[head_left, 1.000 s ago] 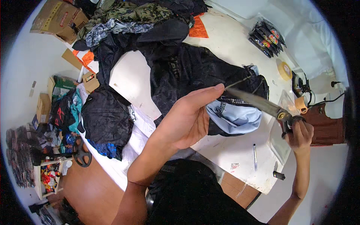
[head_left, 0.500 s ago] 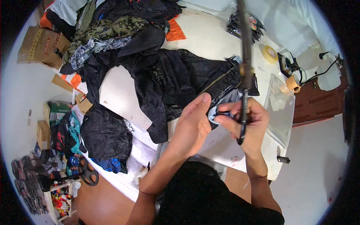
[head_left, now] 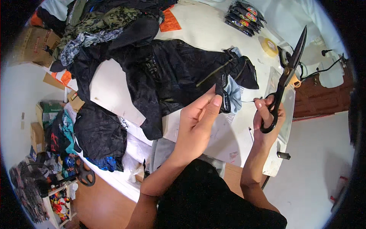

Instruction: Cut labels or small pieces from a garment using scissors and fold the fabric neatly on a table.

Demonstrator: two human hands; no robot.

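Observation:
A black garment [head_left: 179,70] with a tan stripe lies spread across the white table. Its black edge is pinched between the thumb and fingers of my left hand [head_left: 196,128], and light blue fabric [head_left: 233,95] bunches out beside that grip. To the right, my right hand [head_left: 270,118] carries black scissors [head_left: 284,82] by a handle loop, blades pointing up and away. The thumb and forefinger of that same hand pinch a thin thread [head_left: 248,101], which stretches taut to the light blue fabric.
Heaped clothes [head_left: 110,23] cover the far left, near a cardboard box [head_left: 40,45]. Farther right are packaged black items [head_left: 244,19], a tape roll [head_left: 269,46] and an iron [head_left: 284,57]. A clear plastic sheet [head_left: 286,126] lies at the table's [head_left: 202,26] right edge.
My right hand has moved right, away from my left, drawing out the thread. The scissors have swung from upright to leaning right. More light blue fabric shows, and the whole view has shifted slightly.

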